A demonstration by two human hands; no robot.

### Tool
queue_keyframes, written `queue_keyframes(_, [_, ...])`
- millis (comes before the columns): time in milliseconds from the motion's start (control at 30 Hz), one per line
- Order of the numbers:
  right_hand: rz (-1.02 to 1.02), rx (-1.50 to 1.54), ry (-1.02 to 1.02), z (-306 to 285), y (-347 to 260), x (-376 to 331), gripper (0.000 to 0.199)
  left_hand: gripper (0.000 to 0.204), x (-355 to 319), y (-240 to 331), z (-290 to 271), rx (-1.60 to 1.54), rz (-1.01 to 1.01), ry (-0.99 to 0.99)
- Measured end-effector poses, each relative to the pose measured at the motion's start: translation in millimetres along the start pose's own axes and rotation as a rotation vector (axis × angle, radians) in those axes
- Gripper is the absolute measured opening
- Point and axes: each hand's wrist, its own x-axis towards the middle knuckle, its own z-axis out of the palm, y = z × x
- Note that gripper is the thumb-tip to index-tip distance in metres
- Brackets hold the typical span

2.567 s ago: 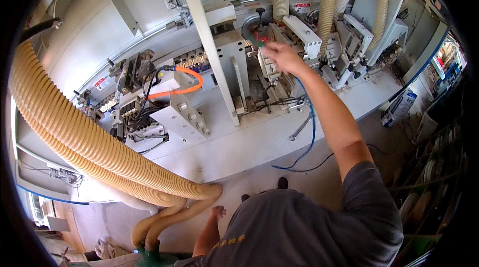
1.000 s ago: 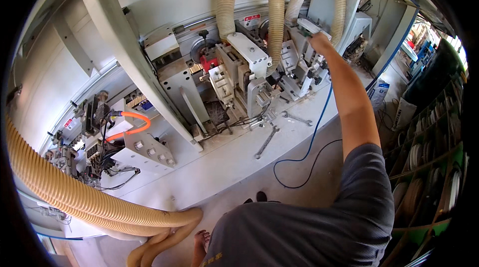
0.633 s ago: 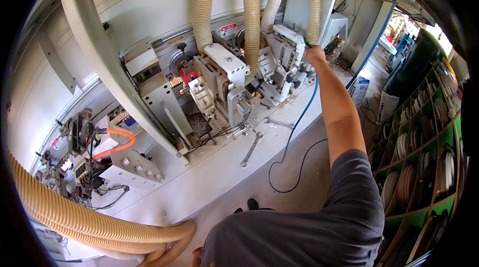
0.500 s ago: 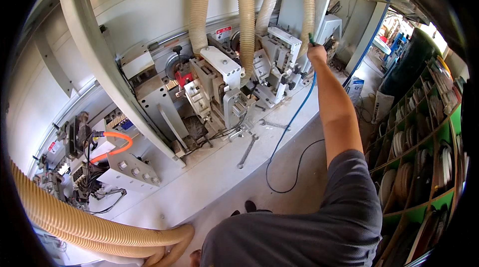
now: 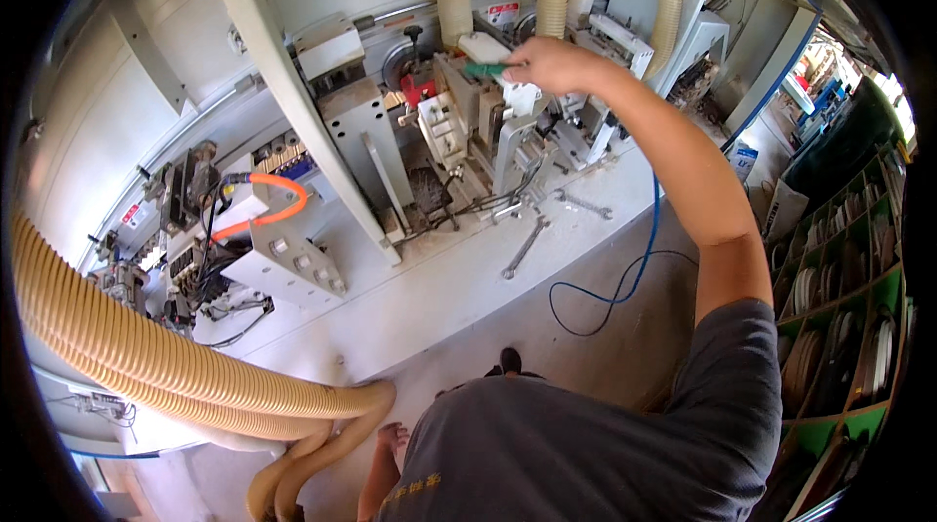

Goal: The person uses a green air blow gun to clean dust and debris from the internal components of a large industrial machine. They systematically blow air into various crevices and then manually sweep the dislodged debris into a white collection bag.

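Observation:
My right hand [image 5: 551, 66] reaches out over the machine, closed around a green air blow gun [image 5: 485, 69] whose front end points left. The blow gun is just above the white-topped machine unit [image 5: 527, 102]; whether it touches cannot be told. A blue hose [image 5: 648, 249] hangs below my right forearm and loops on the floor. My left hand [image 5: 392, 436] hangs low at my side near the beige ribbed hoses, with its fingers loosely apart and nothing in them. Beside the unit is a red part [image 5: 418, 89] next to a round disc [image 5: 398, 63].
Two wrenches, one nearer [image 5: 525, 247] and one farther [image 5: 584, 204], lie on the white machine ledge [image 5: 429, 298]. Thick beige hoses [image 5: 195, 356] cross the lower left. An orange tube [image 5: 293, 192] curves over another unit. A green rack [image 5: 859, 356] of discs stands at right.
My right hand has swung left with the blow gun, from the far right unit to above the middle one. The view has shifted left, and my left hand now shows more fully.

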Motion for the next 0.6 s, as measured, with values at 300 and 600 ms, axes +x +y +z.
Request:
queue_keyframes(300, [-0.022, 0.148, 0.051, 176.1, -71.8, -10.6, 0.036, 0.028, -42.5, 5.0, 15.0, 0.317, 0.129, 0.062])
queue_keyframes(600, [0.502, 0.702, -0.118, 368.6, -62.7, -45.2, 0.035, 0.020, -57.7, -4.7, -7.9, 0.231, -0.012, 0.024])
